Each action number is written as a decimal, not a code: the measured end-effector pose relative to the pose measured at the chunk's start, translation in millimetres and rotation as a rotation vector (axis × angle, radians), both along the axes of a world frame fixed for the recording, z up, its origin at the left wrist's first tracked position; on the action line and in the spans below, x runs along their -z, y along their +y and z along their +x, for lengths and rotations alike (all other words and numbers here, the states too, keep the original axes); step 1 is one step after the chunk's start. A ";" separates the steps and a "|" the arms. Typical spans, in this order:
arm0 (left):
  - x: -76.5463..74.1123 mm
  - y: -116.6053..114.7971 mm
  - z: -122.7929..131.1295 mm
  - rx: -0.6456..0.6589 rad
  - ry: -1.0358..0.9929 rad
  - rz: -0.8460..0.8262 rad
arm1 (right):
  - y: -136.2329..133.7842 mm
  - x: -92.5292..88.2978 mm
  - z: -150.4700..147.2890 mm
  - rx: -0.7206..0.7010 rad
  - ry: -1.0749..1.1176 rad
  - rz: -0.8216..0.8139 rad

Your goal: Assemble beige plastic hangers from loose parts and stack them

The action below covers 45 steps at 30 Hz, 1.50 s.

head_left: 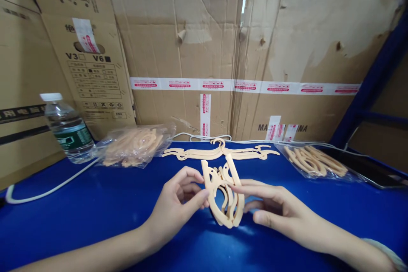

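Observation:
A beige plastic folding hanger (pixel 236 208), folded up, is held a little above the blue table in front of me. My left hand (pixel 178 199) pinches its left edge between thumb and fingers. On the other side, my right hand (pixel 274 206) has its fingers stretched out, with the index fingertip touching the hanger's front and the thumb apart from it. Part of the right hand's other fingers is hidden behind the hanger's right side. Beyond them, unfolded beige hangers (pixel 204 153) lie together on the table, their hooks pointing to the back.
A clear bag of beige hangers (pixel 137 146) lies left, beside a water bottle (pixel 68 129). Another bagged set (pixel 314 161) and a dark phone-like device (pixel 369 168) are at the right. A white cable (pixel 54 185) runs along the table (pixel 105 216). Cardboard boxes (pixel 191 51) wall the back.

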<state>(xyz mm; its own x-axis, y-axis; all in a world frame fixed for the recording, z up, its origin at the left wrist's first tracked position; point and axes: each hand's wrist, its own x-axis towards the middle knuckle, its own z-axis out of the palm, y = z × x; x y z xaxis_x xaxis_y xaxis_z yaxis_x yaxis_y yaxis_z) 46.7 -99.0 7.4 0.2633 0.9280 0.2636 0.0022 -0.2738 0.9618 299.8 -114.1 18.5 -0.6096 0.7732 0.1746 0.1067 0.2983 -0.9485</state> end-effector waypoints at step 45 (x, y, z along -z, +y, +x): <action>2.3 -8.8 -11.3 0.284 0.480 0.493 | 4.7 -6.8 13.0 0.071 -0.130 -0.001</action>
<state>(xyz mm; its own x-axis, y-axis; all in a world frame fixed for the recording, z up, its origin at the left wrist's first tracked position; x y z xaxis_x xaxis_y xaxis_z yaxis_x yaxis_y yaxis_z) 35.4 -107.8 5.1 0.6665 0.6109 0.4272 0.2559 -0.7257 0.6386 312.8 -109.5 25.3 -0.5708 0.8154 0.0967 0.2495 0.2845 -0.9256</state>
